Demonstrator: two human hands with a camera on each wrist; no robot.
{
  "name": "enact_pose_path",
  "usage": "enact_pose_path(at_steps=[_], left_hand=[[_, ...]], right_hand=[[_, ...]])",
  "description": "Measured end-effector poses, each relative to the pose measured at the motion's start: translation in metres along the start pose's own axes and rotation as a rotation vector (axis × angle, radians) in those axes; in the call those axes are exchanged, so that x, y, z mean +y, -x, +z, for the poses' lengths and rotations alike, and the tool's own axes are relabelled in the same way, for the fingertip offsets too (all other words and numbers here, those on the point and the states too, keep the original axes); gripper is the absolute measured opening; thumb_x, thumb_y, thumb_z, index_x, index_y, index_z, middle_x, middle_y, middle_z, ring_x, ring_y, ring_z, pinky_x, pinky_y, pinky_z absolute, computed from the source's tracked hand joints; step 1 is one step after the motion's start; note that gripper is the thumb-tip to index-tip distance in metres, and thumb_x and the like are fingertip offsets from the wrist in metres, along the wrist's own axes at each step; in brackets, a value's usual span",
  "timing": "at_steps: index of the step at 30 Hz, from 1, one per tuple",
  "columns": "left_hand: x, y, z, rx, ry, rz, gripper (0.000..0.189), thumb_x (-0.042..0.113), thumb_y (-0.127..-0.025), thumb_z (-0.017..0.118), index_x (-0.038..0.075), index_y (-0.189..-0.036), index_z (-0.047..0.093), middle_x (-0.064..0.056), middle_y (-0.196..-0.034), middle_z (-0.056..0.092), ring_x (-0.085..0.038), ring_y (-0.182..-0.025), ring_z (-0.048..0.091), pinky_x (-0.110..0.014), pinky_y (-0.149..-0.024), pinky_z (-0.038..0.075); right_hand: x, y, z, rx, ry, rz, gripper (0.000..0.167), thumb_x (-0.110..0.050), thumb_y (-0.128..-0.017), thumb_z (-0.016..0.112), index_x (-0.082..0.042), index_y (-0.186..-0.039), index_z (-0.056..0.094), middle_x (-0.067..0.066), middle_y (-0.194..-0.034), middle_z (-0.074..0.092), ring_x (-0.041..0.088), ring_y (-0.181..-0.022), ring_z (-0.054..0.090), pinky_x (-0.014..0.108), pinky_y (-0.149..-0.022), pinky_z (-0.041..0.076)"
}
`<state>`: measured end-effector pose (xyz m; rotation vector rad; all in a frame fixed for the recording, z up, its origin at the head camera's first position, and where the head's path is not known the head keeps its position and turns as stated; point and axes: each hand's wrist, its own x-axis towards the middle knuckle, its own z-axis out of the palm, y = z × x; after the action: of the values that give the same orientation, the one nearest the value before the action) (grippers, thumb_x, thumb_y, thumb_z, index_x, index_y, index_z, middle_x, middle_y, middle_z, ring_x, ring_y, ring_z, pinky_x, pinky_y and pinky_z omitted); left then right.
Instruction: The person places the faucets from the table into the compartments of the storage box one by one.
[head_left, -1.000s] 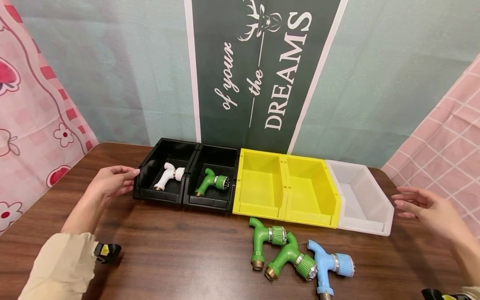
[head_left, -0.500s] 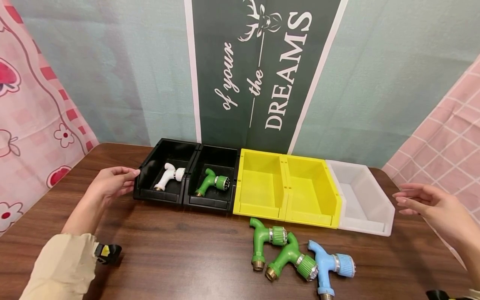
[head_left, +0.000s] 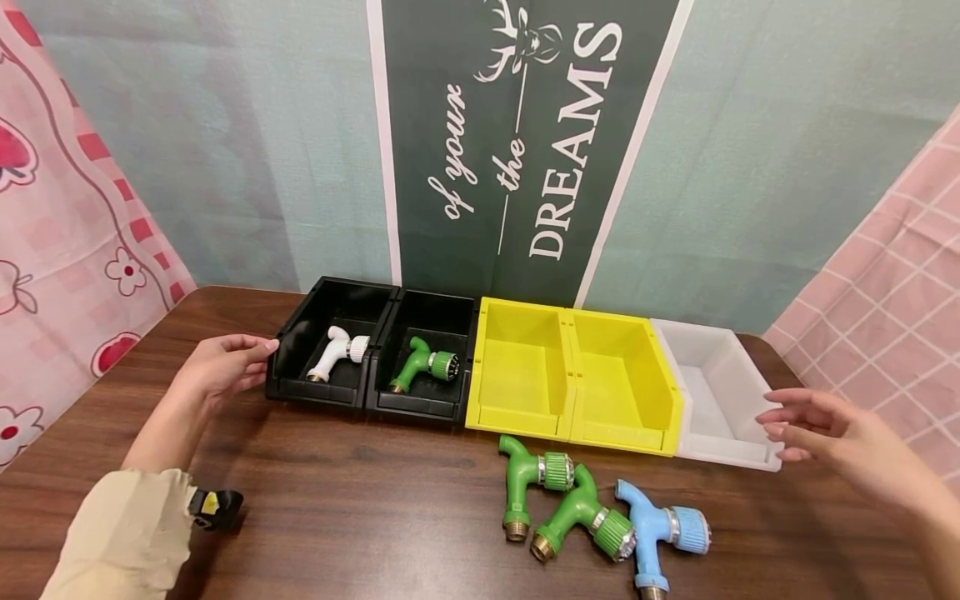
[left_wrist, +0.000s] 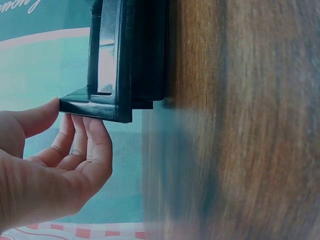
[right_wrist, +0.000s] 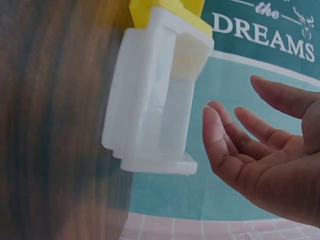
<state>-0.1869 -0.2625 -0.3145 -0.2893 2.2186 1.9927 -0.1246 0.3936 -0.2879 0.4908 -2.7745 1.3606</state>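
My left hand (head_left: 238, 358) rests with relaxed fingers against the left outer wall of a black bin (head_left: 291, 342) that holds a white tap (head_left: 335, 352). In the left wrist view the fingertips (left_wrist: 95, 131) touch that bin's (left_wrist: 125, 60) edge. My right hand (head_left: 787, 419) hovers open, palm toward the right side of the white bin (head_left: 723, 400), a small gap apart. The right wrist view shows the right hand (right_wrist: 235, 135) spread beside the white bin (right_wrist: 150, 115). Between these bins stand a second black bin (head_left: 431, 396) with a green tap (head_left: 423, 364) and two yellow bins (head_left: 517, 412).
Two green taps (head_left: 528, 483) (head_left: 577, 517) and a blue tap (head_left: 656, 533) lie on the brown table (head_left: 360, 500) in front of the yellow bins. A dark banner (head_left: 517, 142) hangs behind. Pink cloths (head_left: 52, 225) hang at both sides.
My right hand has moved left and slightly down, closer to the white bin's right wall. The left hand and all the bins and taps stay where they were.
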Motion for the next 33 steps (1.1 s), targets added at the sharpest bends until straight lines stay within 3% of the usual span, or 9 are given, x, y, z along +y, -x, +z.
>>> enact_pose_path(at_steps=[10, 15, 19, 26, 33], left_hand=[[0.002, 0.001, 0.0, 0.004, 0.005, -0.004, 0.008, 0.014, -0.092, 0.054, 0.01, -0.085, 0.056, 0.009, -0.074, 0.059, -0.004, -0.067, 0.058, -0.02, -0.062, 0.051], [0.0, 0.001, 0.0, 0.007, -0.002, -0.006, 0.008, 0.015, -0.091, 0.055, 0.009, -0.087, 0.055, 0.009, -0.074, 0.059, -0.004, -0.068, 0.058, -0.021, -0.063, 0.051], [0.0, 0.0, 0.001, 0.019, -0.025, 0.002, 0.009, 0.015, -0.091, 0.055, 0.007, -0.089, 0.055, 0.008, -0.074, 0.058, -0.003, -0.068, 0.058, -0.021, -0.063, 0.051], [0.0, 0.001, 0.001, 0.025, -0.04, 0.011, 0.009, 0.015, -0.092, 0.055, 0.009, -0.084, 0.057, 0.007, -0.073, 0.057, -0.004, -0.065, 0.056, -0.021, -0.062, 0.051], [0.0, 0.001, 0.001, 0.028, -0.04, 0.014, 0.009, 0.015, -0.091, 0.055, 0.009, -0.085, 0.057, 0.007, -0.073, 0.057, -0.004, -0.065, 0.057, -0.021, -0.062, 0.051]], right_hand=[[0.0, 0.008, 0.022, -0.092, -0.001, 0.054, 0.044, 0.007, -0.089, 0.051, -0.029, -0.115, 0.051, -0.002, -0.095, 0.065, 0.009, -0.083, 0.063, 0.032, -0.06, 0.053], [-0.004, 0.011, 0.034, -0.144, -0.011, 0.102, 0.034, 0.002, -0.09, 0.052, -0.022, -0.115, 0.052, -0.001, -0.095, 0.064, 0.011, -0.083, 0.062, 0.032, -0.061, 0.053], [-0.007, 0.012, 0.044, -0.196, -0.03, 0.106, 0.033, 0.0, -0.091, 0.052, -0.023, -0.115, 0.052, -0.002, -0.095, 0.064, 0.011, -0.082, 0.061, 0.033, -0.06, 0.053], [-0.008, 0.013, 0.057, -0.299, -0.1, 0.138, 0.027, -0.002, -0.092, 0.051, 0.0, -0.119, 0.046, 0.005, -0.098, 0.061, 0.011, -0.084, 0.06, 0.034, -0.062, 0.052], [-0.002, 0.015, 0.064, -0.419, -0.25, 0.154, 0.037, 0.0, -0.093, 0.048, -0.028, -0.117, 0.051, 0.011, -0.102, 0.056, 0.013, -0.086, 0.06, 0.035, -0.064, 0.052]])
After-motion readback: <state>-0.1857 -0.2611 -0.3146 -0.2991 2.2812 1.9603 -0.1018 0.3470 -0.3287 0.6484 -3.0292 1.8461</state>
